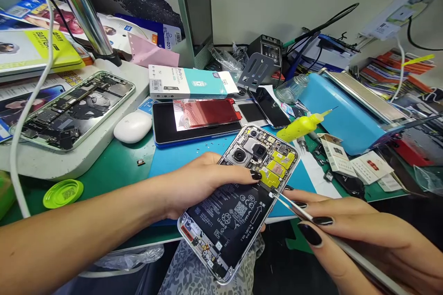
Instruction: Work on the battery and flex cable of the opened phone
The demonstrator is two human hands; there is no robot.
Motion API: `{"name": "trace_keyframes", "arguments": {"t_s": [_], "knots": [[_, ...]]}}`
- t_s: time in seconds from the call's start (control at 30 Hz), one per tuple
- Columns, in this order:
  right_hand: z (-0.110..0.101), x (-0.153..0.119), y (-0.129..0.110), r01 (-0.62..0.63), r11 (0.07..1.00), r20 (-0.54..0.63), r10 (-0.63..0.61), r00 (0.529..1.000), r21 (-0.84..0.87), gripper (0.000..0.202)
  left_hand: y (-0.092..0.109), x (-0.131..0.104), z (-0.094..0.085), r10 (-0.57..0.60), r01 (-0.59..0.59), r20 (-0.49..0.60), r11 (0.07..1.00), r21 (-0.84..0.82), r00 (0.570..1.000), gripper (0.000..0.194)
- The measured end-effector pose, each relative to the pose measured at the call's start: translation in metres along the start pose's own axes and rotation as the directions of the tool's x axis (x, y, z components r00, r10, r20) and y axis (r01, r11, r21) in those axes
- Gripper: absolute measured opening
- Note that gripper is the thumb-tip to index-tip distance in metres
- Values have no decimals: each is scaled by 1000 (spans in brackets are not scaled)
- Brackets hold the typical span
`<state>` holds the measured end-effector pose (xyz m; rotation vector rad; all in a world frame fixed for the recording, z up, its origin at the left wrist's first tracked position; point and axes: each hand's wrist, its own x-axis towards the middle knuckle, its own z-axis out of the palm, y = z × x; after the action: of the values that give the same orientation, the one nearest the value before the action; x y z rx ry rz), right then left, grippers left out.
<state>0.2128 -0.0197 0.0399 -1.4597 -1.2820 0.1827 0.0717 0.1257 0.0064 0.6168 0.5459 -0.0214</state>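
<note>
Cluttered with boxes, cables and tools, the green worktop (pixel 114 166) runs up to a pale wall. Left hand (pixel 197 182) has its grip closed around an opened phone (pixel 235 203), thumb pressed on the yellow shields, tilting it over the near edge above the lap. Right hand (pixel 349 230) pinches thin tweezers (pixel 289 203) shut-fingered, tips touching the phone's board beside the battery. Two more phones are in sight: another opened phone (pixel 74 108) on a white stand at left, one screen-up phone (pixel 194 124) behind. Little open room remains; a yellow bottle (pixel 302 124) lies just right.
</note>
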Motion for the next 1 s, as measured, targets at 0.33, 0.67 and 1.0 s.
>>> {"name": "trace_keyframes", "arguments": {"t_s": [0.33, 0.67, 1.0], "knots": [[22, -11, 20, 137, 973, -161, -107, 981, 186, 21, -1, -1, 0, -5, 5, -18, 1000, 10, 1000, 33], [23, -23, 29, 42, 948, -208, 26, 978, 317, 23, 0, 0, -1, -2, 2, -11, 1000, 18, 1000, 33], [21, -16, 9, 28, 992, -165, -7, 986, 126, 29, -2, 0, -1, 14, -14, -7, 1000, 18, 1000, 37]]}}
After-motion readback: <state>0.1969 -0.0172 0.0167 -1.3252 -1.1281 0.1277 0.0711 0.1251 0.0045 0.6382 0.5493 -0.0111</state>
